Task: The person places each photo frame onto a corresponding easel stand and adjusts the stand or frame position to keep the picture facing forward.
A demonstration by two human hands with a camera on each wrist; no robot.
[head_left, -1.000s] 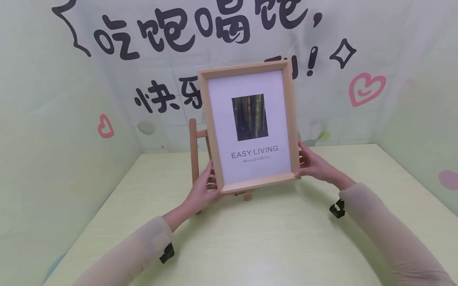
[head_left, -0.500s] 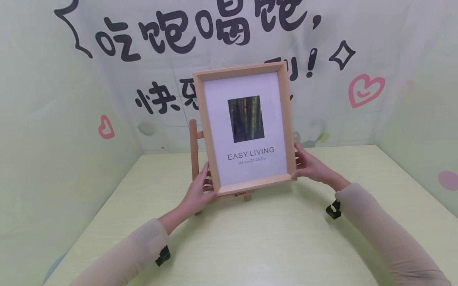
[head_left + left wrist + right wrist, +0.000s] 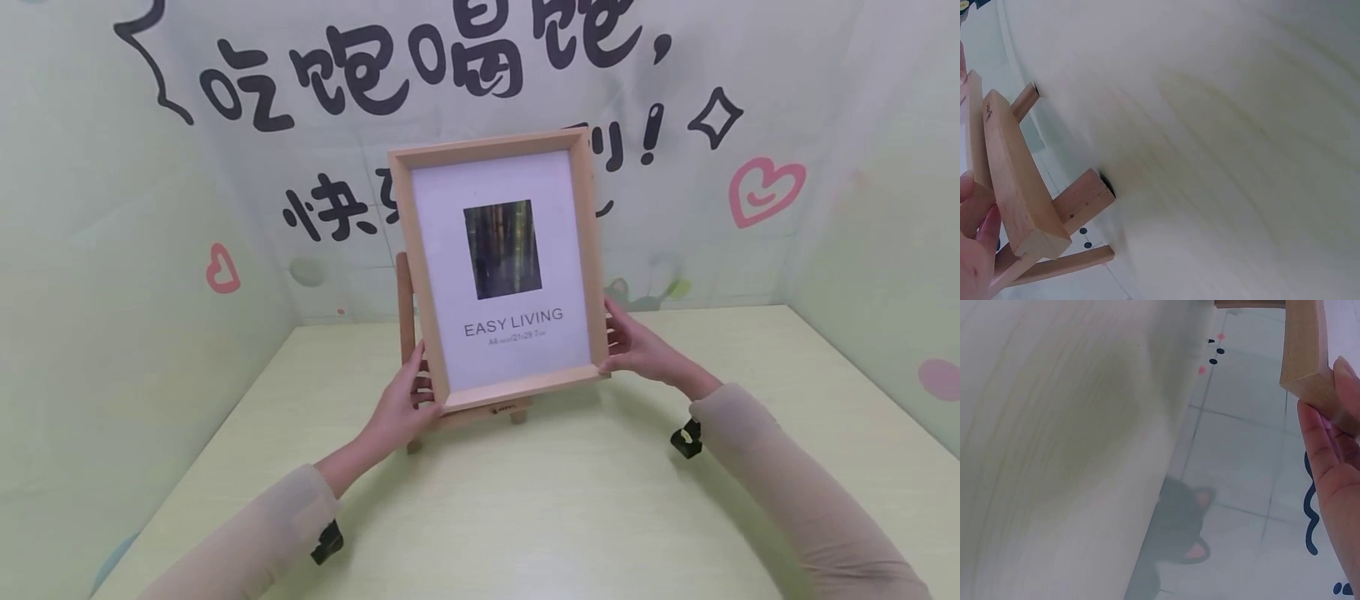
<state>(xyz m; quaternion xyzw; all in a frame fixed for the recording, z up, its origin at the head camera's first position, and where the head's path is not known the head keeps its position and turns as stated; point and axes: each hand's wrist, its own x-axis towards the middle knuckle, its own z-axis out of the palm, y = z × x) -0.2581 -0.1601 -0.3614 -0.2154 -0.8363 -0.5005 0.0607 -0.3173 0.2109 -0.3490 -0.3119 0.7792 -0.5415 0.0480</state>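
Note:
Between my two hands is a picture frame (image 3: pixel 513 350) with a light wood border, a white insert reading "EASY LIVING" and a small bamboo photo. It leans slightly to the left in the head view. My left hand (image 3: pixel 393 406) grips its lower left side, thumb in front and fingers behind. With my right hand (image 3: pixel 645 346) I hold the lower right side the same way. Behind the frame stands a wooden easel (image 3: pixel 406 300), mostly hidden by it. The easel's ledge (image 3: pixel 1019 169) sits right by the frame's bottom edge in the left wrist view.
The easel's feet (image 3: pixel 1088 197) stand on a pale wood-grain table (image 3: pixel 525 508). A printed fabric backdrop (image 3: pixel 675 50) with dark lettering and pink hearts rises behind and on both sides. A black wrist-camera mount (image 3: pixel 327 542) hangs under the left sleeve, another (image 3: pixel 687 439) under the right.
Both hands have shifted the picture frame to the left across the front of the easel, covering more of its left post. The easel has stayed in place.

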